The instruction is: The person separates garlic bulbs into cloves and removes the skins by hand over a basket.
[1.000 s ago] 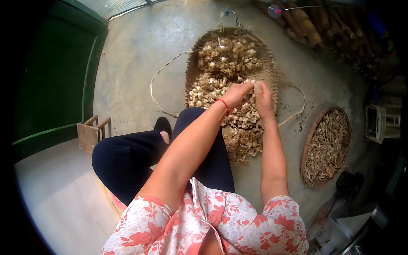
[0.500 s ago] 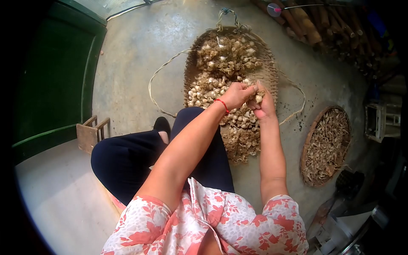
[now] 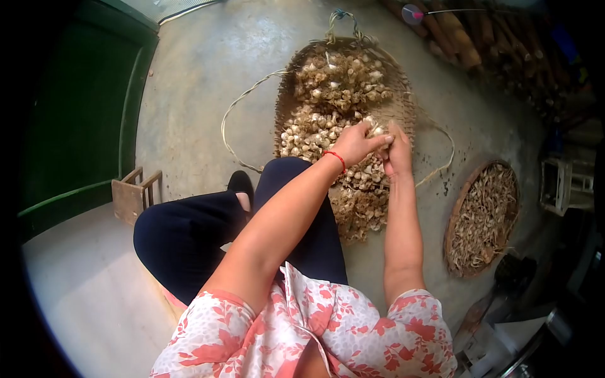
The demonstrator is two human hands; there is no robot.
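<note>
Over the basket, my left hand (image 3: pixel 355 145), with a red band at the wrist, closes on a small cluster of garlic bulbs (image 3: pixel 376 130). Close against it, my right hand (image 3: pixel 399 153) has its fingers curled round the same garlic from the other side; the hands partly hide it. Below them, a long woven basket (image 3: pixel 403 94) bears heaps of dry garlic. Loose pale bulbs (image 3: pixel 305 135) lie at its middle left, and bunched bulbs with dry roots (image 3: pixel 343 79) fill the far end. A brown heap of garlic with roots (image 3: pixel 359 211) is at the near end.
Rope handles (image 3: pixel 225 120) loop out from the basket onto the concrete floor. A round tray (image 3: pixel 450 236) of dry brown pieces stands to the right. Stacked logs (image 3: pixel 460 44) lie far right. On the left are a small wooden stool (image 3: pixel 129 198) and a green door (image 3: pixel 82 113).
My hands have shifted slightly right. My right hand has turned and its fingers are curled more tightly; the garlic bulb that showed in its palm is now mostly hidden.
</note>
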